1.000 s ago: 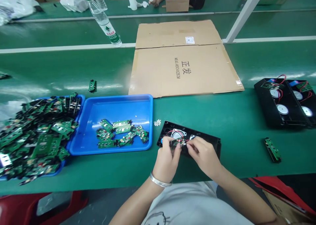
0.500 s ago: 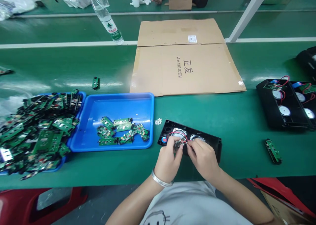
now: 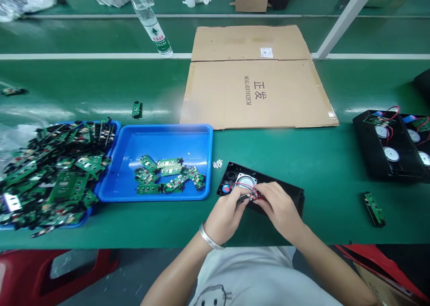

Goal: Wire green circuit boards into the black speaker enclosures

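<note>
A black speaker housing (image 3: pixel 285 194) lies at an angle on the green table, with a round silver speaker (image 3: pixel 245 181) and a blue-and-red part (image 3: pixel 225 188) at its left end. Over it, my left hand (image 3: pixel 225 213) is closed, pinching a small circuit board (image 3: pixel 243 198) between thumb and fingers. My right hand (image 3: pixel 277 206) is closed beside it, fingertips on the red wires (image 3: pixel 255 193) at the board's right end. The fingers partly hide the board, the wire ends and the second speaker.
Left stands a blue tray (image 3: pixel 161 135) with several circuit boards, beside a heaped pile of boards (image 3: pixel 57 176). Small white pieces (image 3: pixel 217 164) lie near the housing. Flattened cardboard (image 3: pixel 255 95) is behind. Rightward are a loose board (image 3: pixel 373 209) and black housings (image 3: pixel 379 149). A bottle (image 3: pixel 154 32) stands at the back.
My right hand has shifted its fingers over the wires and now covers the second speaker. My left hand still pinches the board. The whole view has moved slightly.
</note>
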A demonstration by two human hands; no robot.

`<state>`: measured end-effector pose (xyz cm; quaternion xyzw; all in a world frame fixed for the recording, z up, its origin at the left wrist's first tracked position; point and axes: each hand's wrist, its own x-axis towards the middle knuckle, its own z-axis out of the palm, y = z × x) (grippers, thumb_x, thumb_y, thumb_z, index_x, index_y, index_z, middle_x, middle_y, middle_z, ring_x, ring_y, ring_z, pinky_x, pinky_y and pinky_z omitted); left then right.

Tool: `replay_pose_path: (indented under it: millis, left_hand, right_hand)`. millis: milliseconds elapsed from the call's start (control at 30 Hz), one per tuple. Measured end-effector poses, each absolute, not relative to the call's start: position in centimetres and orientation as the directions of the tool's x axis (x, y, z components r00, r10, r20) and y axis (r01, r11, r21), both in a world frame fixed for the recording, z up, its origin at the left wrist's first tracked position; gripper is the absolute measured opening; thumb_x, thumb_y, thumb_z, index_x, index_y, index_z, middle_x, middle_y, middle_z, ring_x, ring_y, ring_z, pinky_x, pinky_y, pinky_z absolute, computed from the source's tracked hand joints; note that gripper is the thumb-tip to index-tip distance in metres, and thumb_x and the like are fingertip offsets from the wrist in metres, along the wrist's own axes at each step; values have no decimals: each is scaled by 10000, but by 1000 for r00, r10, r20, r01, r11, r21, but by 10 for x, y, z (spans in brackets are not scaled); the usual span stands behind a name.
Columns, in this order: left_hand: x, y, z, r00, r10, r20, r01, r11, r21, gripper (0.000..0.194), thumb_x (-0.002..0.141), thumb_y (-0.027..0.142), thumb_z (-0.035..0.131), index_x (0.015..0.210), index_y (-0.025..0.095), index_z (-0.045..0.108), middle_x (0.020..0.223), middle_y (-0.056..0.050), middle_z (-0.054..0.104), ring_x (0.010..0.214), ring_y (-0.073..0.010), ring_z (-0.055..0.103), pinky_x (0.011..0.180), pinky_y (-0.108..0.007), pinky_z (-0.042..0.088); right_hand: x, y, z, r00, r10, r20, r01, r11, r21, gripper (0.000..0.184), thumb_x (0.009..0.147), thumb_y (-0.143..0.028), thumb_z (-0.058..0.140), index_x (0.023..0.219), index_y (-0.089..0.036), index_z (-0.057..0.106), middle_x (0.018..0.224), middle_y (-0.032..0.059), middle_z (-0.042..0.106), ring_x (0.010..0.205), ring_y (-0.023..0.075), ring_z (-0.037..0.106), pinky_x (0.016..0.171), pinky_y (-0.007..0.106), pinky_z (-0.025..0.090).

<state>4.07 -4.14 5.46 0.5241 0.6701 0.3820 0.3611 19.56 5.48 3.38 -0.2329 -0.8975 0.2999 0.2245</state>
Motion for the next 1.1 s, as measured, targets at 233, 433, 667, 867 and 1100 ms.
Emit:
replay_pose_path:
  millis: [233, 433, 667, 867, 1100]
  left_hand:
    - [43, -39, 56, -177, 982, -73, 374, 136, 917, 166, 878, 95, 424, 938, 205, 533, 865, -24, 669, 781, -153, 631, 701, -244, 468]
    - [42, -37, 54, -202, 975, -88, 366, 159, 917, 167, 883, 105, 417, 931, 206, 541, 849, -17, 668, 749, -146, 633, 683, -236, 474]
    - [39, -39, 57, -390, 914, -115, 424, 289, 859, 151, 891, 236, 438, 1016, 202, 516, 873, -47, 705, 797, -185, 697, 679, -259, 533]
    - [30, -46, 51, -429, 900, -76, 535, 320, 782, 206, 883, 334, 470, 1044, 214, 515, 784, -24, 720, 673, -194, 711, 500, -230, 529]
    - [11, -57, 17, -459, 860, 223, 730, 222, 647, 382, 797, 567, 544, 976, 230, 556, 848, -68, 678, 799, -273, 673, 760, -408, 555]
  right_hand:
    - [195, 55, 38, -806, 536, 252, 296, 733, -612, 212, 947, -296, 446, 957, -158, 606, 793, 68, 632, 730, 191, 533, 657, 335, 467]
    - [193, 57, 37, -799, 546, 252, 320, 741, -590, 198, 942, -286, 456, 936, -157, 607, 764, 64, 626, 703, 189, 505, 643, 326, 454]
    - [208, 66, 49, -892, 446, 70, 377, 821, -428, 843, 704, -598, 669, 1379, -188, 374, 1425, 178, 362, 1308, 371, 296, 1013, 612, 299]
    - [257, 129, 47, -834, 552, 22, 500, 771, -395, 638, 840, -537, 550, 1376, -234, 383, 1435, 111, 379, 1341, 268, 295, 1055, 480, 324]
    - [347, 252, 23, 23, 978, 206, 994, -45, 99, 349, 881, -209, 528, 1164, -5, 545, 1238, 248, 537, 1274, 333, 347, 1035, 543, 234]
